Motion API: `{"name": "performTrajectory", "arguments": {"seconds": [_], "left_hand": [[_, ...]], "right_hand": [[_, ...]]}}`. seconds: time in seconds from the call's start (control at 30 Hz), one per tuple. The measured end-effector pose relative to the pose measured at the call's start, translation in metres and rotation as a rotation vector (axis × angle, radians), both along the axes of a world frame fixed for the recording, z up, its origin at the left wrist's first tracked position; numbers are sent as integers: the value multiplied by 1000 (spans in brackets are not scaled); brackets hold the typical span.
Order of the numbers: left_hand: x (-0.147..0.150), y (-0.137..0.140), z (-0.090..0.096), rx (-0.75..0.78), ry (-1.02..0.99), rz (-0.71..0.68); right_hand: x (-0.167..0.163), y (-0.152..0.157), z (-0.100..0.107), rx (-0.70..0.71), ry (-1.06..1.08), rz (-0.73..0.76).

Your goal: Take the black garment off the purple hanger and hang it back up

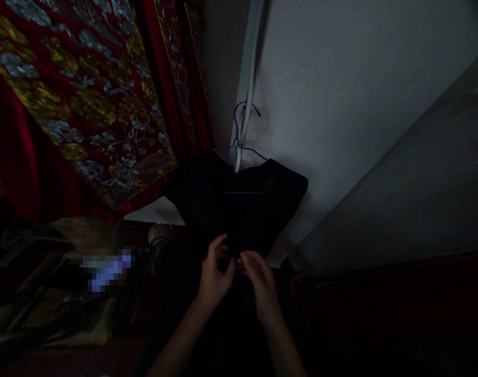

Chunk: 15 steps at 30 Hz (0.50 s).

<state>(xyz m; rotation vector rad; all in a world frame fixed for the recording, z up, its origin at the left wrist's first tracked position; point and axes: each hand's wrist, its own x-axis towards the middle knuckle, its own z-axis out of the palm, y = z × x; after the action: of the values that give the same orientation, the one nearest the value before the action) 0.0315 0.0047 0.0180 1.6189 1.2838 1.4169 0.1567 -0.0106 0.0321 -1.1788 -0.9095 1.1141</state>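
Note:
A black short-sleeved garment (242,214) hangs on a thin purple wire hanger (237,142) against the wall. Both my hands are at the middle of its front, with the tips close together. My left hand (215,272) is curved, its thumb and forefinger apart and no object visible between them. The fingers of my right hand (260,277) are bent, their tips drawn together beside my left thumb. Whatever small part they pinch is lost in the dark. The lower garment blends into shadow.
A red cloth (105,104) with gold and silver embroidery hangs at the upper left. Pale cords (249,68) run down the wall (360,89) behind the hanger. At lower left are a pale clog-like shoe (159,234) and a wooden frame (105,319). A dark reddish surface (400,309) lies right.

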Motion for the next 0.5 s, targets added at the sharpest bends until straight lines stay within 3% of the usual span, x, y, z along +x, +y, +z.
{"name": "performTrajectory", "arguments": {"seconds": [0.23,0.37,0.5], "left_hand": [[8,-20,-9,-57,-160,46],[5,-20,-16,-18,-175,117],[6,-22,-14,46,-189,125]], "right_hand": [[-3,6,12,81,-244,151],[-2,10,14,63,-214,229],[-3,10,10,19,-187,168]]}}
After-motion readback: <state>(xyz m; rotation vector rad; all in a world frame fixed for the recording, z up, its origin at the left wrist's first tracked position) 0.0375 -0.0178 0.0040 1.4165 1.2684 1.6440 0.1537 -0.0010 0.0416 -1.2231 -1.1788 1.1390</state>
